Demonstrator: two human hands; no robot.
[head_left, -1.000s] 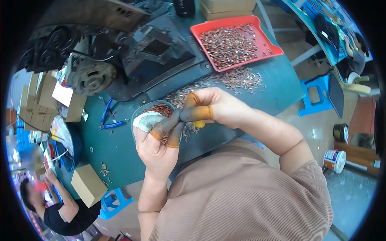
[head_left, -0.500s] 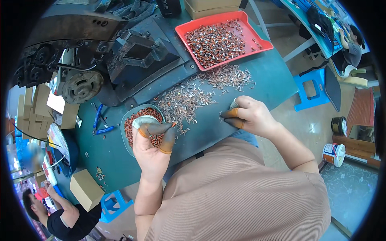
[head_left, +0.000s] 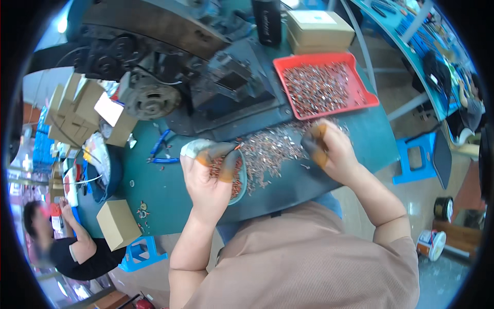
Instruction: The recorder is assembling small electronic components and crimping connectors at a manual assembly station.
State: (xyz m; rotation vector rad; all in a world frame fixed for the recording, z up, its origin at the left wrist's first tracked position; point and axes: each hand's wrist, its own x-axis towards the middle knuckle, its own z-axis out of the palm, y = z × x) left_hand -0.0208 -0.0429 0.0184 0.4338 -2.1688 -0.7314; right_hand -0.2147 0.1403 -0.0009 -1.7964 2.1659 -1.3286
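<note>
Hands at work on a green tabletop (head_left: 170,201), with the red tray (head_left: 366,99) as reference. The tray contains a heap of small orange-and-silver pieces (head_left: 315,88). Left of the tray and nearer the wearer, the left hand (head_left: 208,177) pinches a small orange piece (head_left: 237,147) between covered thumb and forefinger, above a bowl (head_left: 244,179) of similar reddish pieces. Just on the wearer's side of the tray, the right hand (head_left: 332,152) has its covered fingers curled in narrowly; whether they grip anything cannot be told. Loose pieces (head_left: 267,154) spread over the surface from the tray's near edge leftward. A dark machine (head_left: 206,110) stands left of the tray, blue-handled pliers (head_left: 160,144) lie farther left, and a cardboard box (head_left: 319,38) sits just beyond it.
</note>
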